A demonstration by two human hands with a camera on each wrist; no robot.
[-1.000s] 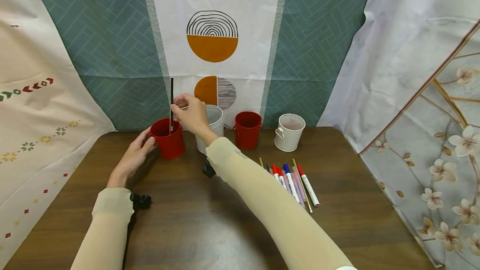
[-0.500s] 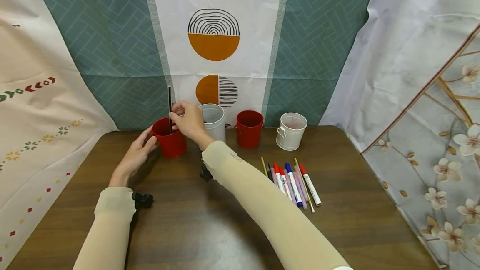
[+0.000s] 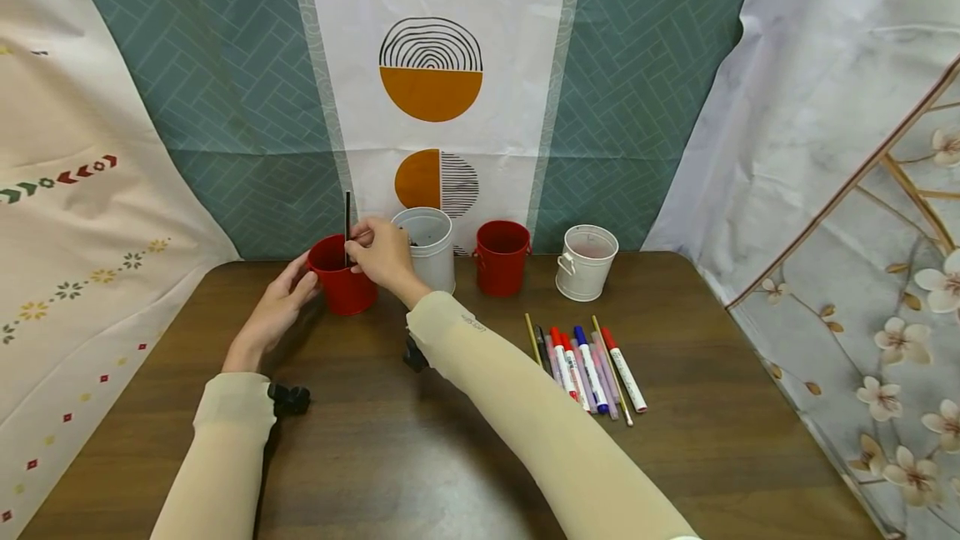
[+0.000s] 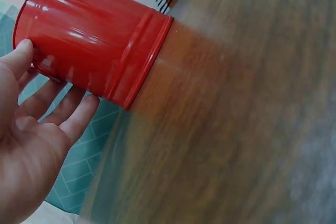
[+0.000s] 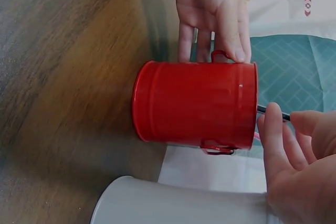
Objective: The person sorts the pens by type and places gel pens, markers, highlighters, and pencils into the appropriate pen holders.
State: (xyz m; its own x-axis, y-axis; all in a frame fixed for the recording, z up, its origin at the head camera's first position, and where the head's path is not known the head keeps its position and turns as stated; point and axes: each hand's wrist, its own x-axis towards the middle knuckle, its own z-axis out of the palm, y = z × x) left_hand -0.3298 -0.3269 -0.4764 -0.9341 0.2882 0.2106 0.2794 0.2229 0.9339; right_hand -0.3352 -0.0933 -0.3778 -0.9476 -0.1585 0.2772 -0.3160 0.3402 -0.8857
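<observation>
A left hand (image 3: 273,315) holds the leftmost red bucket (image 3: 351,294) by its left side; in the left wrist view the hand's (image 4: 37,140) thumb is near the rim and the other fingers lie along the wall of the red bucket (image 4: 89,40). The right hand (image 3: 386,257) pinches a thin black stick (image 3: 347,215), upright, its lower end inside that bucket. In the right wrist view the right hand (image 5: 302,156) is at the mouth of the red bucket (image 5: 194,103), a short part of the black stick (image 5: 286,116) showing between the fingers. The bucket's inside is mostly hidden.
A tall white bucket (image 3: 433,261) stands just right of the held one. Further right are another red bucket (image 3: 501,269) and a smaller white bucket (image 3: 585,273). Several markers (image 3: 592,373) and thin brushes lie in front of them. A patterned cloth (image 3: 630,107) hangs behind the table.
The black stick has gone lower into the left red bucket, and the right hand has come down with it. The left hand has stayed on the bucket.
</observation>
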